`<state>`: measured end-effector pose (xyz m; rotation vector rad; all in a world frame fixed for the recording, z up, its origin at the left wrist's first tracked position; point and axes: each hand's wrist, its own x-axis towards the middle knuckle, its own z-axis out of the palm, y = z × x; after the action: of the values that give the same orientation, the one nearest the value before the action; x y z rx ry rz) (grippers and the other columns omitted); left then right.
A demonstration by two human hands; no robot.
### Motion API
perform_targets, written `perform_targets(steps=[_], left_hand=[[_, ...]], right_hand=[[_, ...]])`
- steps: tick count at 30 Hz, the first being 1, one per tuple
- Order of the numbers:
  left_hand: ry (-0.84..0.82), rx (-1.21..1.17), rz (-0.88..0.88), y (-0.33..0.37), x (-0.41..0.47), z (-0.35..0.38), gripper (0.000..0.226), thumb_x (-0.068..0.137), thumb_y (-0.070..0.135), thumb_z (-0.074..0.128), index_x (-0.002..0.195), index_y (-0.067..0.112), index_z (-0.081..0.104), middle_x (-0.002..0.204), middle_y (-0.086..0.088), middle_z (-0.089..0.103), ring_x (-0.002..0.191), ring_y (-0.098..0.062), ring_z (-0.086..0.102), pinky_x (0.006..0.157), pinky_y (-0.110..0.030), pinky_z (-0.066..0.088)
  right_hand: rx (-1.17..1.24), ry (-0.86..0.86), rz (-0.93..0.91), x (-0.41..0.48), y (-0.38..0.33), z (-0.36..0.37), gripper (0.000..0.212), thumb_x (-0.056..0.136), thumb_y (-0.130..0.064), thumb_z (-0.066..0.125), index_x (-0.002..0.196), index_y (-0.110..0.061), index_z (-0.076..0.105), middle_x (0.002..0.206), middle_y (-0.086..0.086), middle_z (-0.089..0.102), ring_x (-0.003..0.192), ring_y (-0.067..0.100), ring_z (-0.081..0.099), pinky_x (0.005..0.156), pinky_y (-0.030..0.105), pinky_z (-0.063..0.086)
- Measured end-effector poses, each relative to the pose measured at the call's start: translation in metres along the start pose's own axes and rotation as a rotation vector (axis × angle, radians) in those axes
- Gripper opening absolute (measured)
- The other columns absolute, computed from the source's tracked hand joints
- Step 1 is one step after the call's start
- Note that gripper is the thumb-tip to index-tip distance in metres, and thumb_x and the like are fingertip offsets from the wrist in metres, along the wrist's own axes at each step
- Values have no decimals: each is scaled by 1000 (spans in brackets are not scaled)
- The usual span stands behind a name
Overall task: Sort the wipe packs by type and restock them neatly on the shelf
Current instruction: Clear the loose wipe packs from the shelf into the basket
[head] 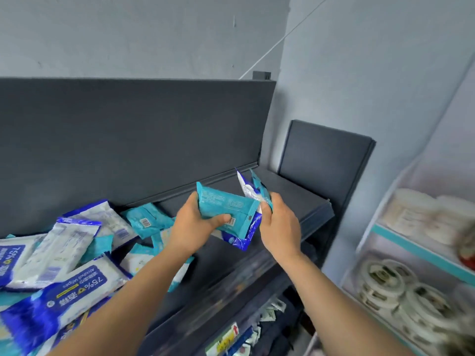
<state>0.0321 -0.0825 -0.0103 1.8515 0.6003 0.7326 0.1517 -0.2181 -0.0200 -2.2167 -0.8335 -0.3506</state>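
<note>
Packs fill both of our hands above the bare right end of the dark shelf (295,199); our left grip (199,222) clasps a teal pack (223,201), thumb on its printed face near the barcode, fingers curled under it; a blue pack (237,241) hangs just below the teal one, between our two hands, though we cannot tell which hand carries it; our right grip (279,222) is wrapped round two upright packs (253,187), one white and blue, one teal, their top edges sticking up past the fingers; the teal pack's right end touches that hand at the thumb; on the left end of the shelf lies a loose pile (77,247) of blue-and-white and teal packs, mixed and overlapping, some face down; a dark back panel (128,134) rises behind the shelf; lower down we see a blurred shelf with small packets (270,312); to the right stands a pale rack (416,249) holding round tins (385,278).
</note>
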Motion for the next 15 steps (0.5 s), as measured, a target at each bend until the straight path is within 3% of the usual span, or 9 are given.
perform_targets(steps=[5, 8, 12, 15], left_hand=[[-195, -42, 69, 19, -46, 36, 44, 69, 15, 85, 99, 26, 55, 99, 7, 71, 91, -9, 68, 86, -40, 55], [-288, -89, 71, 26, -69, 59, 45, 70, 14, 84, 103, 22, 55, 102, 3, 72, 93, -15, 70, 85, -47, 55], [-435, -75, 104, 44, -110, 101, 41, 72, 14, 83, 100, 24, 54, 104, 4, 71, 91, -10, 69, 83, -39, 57], [-523, -64, 111, 58, -151, 141, 43, 70, 14, 85, 100, 22, 55, 102, 3, 71, 92, -13, 69, 85, -44, 56]], right_hand=[[-104, 99, 103, -62, 27, -61, 28, 102, -28, 37, 122, -13, 50, 105, 8, 65, 93, 30, 59, 64, 32, 36], [-128, 113, 148, -93, 43, -91, 28, 102, -28, 37, 122, -13, 50, 100, 8, 64, 89, 31, 61, 63, 34, 42], [-200, 166, 224, -142, 74, -135, 28, 101, -26, 39, 120, -11, 52, 100, 11, 65, 89, 35, 61, 63, 36, 41], [-245, 209, 287, -187, 100, -176, 30, 101, -27, 40, 125, -12, 51, 104, 12, 66, 93, 34, 62, 70, 40, 47]])
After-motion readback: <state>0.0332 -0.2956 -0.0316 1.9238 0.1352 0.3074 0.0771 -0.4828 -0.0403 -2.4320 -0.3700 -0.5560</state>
